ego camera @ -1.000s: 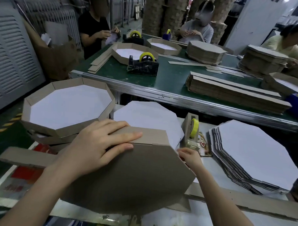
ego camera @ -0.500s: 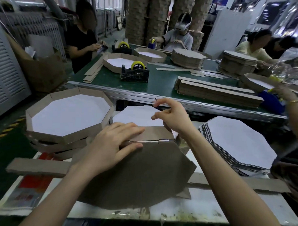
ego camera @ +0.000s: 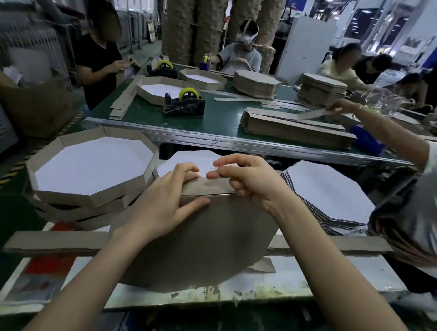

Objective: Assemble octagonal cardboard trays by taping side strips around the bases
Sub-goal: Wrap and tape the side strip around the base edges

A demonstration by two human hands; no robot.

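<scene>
Two grips: left hand [ego camera: 166,208] clamps side strip [ego camera: 211,186] onto base [ego camera: 210,239]; right hand [ego camera: 251,181] pinches barely visible tape [ego camera: 210,168].

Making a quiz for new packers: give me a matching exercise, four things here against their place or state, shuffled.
1 nearest tray
2 white base stack
3 tape dispenser
4 left hand

A on the green table
B holds the strip
C at the worker's left
D at the worker's right

Pairs: 1-C, 2-D, 3-A, 4-B
</scene>
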